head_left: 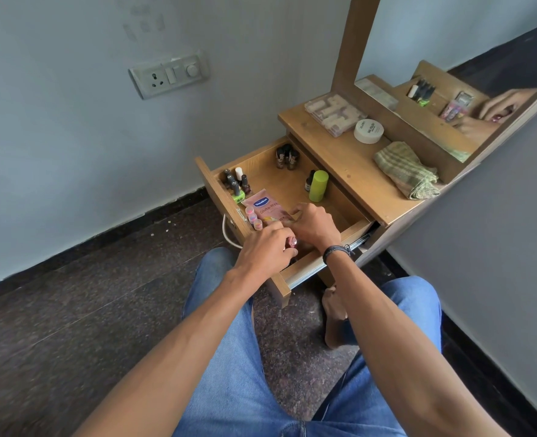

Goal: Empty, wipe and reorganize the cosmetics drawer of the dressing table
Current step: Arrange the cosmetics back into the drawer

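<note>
Left hand [267,249]: fingers curled, pinching a small pinkish bottle [292,242] at the fingertips, just above the near corner of the open drawer [306,267].

Right hand [314,228]: just beside the left hand, knuckles up, fingers bent down into the drawer. Whether it holds anything cannot be told. Its fingertips are at the lower edge of the Vaseline sachet [265,205], which lies flat on the drawer floor.

Drawer contents, outward from the hands:
- Three small pink-lidded pots [253,217], in a row beside the sachet, against the front panel.
- Upright nail polish bottles [236,179], in the left corner.
- A cluster of dark bottles [287,157], at the back wall, upper centre.
- A lime-green cylinder [319,186], at the right wall.

Tabletop, upper right of the frame: a clear case [335,115], a white jar [368,130] and a folded green striped cloth [406,170].
</note>
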### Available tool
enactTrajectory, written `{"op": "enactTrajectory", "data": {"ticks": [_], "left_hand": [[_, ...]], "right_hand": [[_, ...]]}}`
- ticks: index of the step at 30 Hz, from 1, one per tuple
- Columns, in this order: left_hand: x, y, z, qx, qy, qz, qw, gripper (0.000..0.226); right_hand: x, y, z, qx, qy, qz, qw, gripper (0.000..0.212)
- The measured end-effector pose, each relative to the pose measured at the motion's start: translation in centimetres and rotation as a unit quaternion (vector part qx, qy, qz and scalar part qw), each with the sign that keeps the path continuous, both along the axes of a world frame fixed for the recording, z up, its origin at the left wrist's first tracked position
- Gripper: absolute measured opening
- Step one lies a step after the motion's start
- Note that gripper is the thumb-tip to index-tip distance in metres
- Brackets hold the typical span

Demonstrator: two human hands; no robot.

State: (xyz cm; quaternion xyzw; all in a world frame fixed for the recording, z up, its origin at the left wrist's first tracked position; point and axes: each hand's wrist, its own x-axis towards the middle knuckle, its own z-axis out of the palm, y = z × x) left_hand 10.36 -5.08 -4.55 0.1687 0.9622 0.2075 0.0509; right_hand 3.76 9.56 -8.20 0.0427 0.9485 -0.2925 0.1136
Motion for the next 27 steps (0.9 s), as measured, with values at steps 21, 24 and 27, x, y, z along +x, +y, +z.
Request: {"op": "enactTrajectory", "data": {"ticks": [21,24,27], "left_hand": [[-0.2,1.3,-0.9,-0.073,0.044,0.028,0.996,0.052],[-0.6,0.9,-1.4,-0.068,0.026,0.013,0.997,0.053],[-0.7,0.5,-1.6,-0.074,0.015,-0.008,0.997,0.049]], "right_hand": [[-0.2,0.3,-0.4,0.0,0.001,-0.001,1.0,0.052],[-0.3,0.3,-0.3,-0.005,-0.001,0.007,1.0,0.054],[-0.4,0.2,-0.5,-0.013,0.001,0.022,1.0,0.051]]}}
